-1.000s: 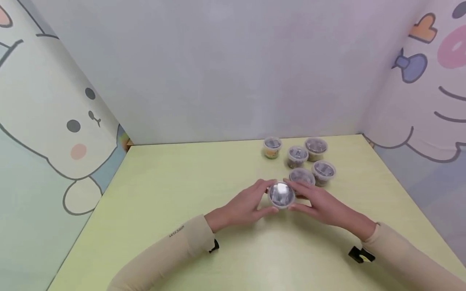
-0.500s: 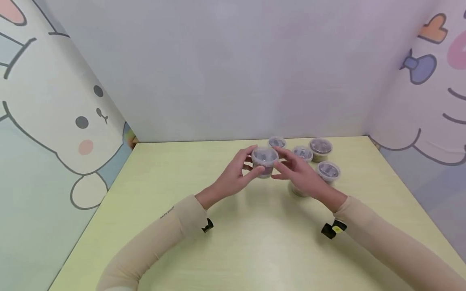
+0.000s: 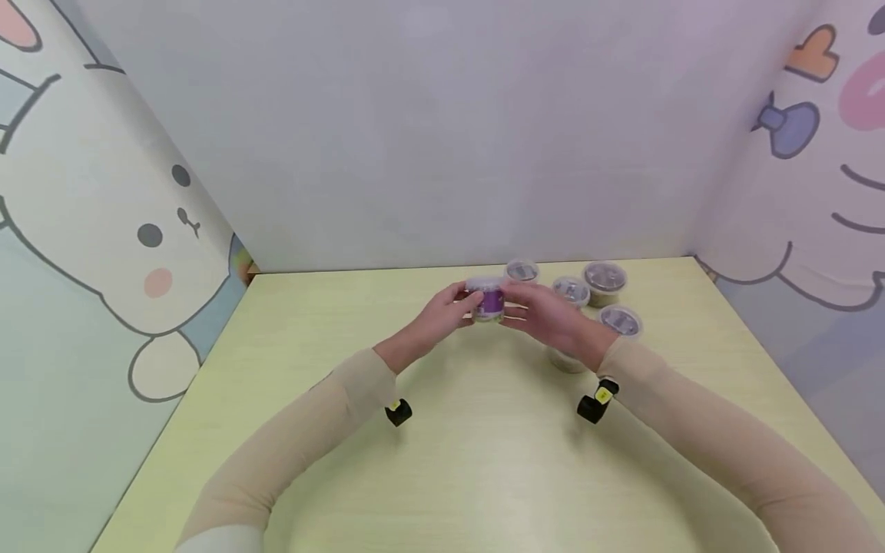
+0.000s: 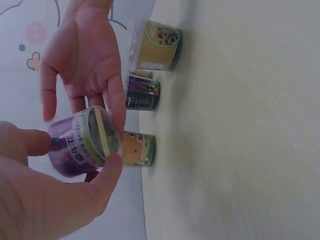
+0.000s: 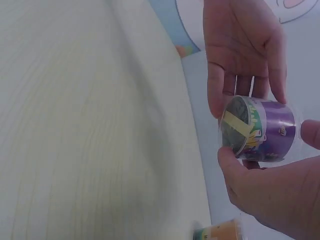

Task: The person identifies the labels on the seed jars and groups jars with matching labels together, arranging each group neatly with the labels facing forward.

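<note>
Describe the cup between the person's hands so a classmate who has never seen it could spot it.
Find the pale yellow-green table below the grey-white wall. Toward the table's far edge, fingers of the left hand and right hand hold a small clear cup with a purple label. Only this one is held up; neighbouring cups stand on the table.

Clear cup (image 3: pixel 491 303), purple label (image 5: pixel 280 131) (pale-yellow strip (image 5: pixel 236 123) across base (image 5: pixel 231 138)): lidded, roughly upright, held raised above bench (image 3: pixel 484 461).

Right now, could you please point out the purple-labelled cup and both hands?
Purple-labelled cup (image 3: pixel 492 302), head view: its label.
Left hand (image 5: pixel 244 48), right wrist view: its palm.
Right hand (image 4: pixel 91 57), left wrist view: its palm.
</note>
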`<action>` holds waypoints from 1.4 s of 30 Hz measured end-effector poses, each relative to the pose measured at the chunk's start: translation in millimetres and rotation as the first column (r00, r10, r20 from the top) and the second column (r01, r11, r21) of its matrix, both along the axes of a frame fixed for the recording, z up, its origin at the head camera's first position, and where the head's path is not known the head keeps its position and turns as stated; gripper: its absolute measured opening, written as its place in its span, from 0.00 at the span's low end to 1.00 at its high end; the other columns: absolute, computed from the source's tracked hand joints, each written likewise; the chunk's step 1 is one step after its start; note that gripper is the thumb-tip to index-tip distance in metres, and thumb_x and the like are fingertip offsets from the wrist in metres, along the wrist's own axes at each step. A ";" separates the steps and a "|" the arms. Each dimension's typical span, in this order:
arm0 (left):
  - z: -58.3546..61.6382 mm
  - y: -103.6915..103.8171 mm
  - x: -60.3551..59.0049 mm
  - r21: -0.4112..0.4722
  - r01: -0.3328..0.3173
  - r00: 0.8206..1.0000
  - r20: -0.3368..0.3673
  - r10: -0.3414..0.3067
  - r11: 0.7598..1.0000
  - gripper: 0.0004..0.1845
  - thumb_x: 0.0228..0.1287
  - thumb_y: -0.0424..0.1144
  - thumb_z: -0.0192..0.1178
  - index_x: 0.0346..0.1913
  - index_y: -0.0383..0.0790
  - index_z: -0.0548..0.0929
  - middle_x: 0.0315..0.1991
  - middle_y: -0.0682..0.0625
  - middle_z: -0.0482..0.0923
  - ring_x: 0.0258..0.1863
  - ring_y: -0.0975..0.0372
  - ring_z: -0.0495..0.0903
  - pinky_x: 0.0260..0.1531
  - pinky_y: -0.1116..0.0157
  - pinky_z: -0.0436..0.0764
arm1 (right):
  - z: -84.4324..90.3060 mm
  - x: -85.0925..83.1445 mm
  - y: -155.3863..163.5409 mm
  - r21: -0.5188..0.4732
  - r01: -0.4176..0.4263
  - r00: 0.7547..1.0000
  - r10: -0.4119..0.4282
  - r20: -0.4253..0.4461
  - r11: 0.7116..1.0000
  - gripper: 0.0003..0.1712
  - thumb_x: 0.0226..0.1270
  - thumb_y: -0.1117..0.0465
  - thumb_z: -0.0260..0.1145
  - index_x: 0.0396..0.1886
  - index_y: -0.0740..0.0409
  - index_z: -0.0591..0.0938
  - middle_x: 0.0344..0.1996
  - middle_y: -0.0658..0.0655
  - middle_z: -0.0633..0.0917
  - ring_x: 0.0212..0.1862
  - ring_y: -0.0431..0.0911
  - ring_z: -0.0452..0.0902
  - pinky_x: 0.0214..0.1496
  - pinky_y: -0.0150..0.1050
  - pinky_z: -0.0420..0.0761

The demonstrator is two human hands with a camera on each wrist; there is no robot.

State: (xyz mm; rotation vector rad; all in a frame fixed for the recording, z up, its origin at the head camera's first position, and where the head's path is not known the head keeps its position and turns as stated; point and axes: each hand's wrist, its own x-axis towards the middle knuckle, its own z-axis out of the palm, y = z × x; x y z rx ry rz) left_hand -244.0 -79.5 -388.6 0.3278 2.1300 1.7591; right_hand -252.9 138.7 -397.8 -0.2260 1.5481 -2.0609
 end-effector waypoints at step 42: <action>-3.8 -19.0 -23.5 0.010 0.013 0.971 0.240 -0.015 1.000 0.28 0.74 0.37 0.49 0.72 0.30 0.63 0.61 0.37 0.72 0.63 0.42 0.73 0.56 0.58 0.81 | -1.0 -1.9 -18.8 0.053 0.054 0.993 -0.059 0.103 0.997 0.30 0.83 0.51 0.49 0.73 0.66 0.62 0.63 0.64 0.69 0.65 0.59 0.68 0.75 0.56 0.61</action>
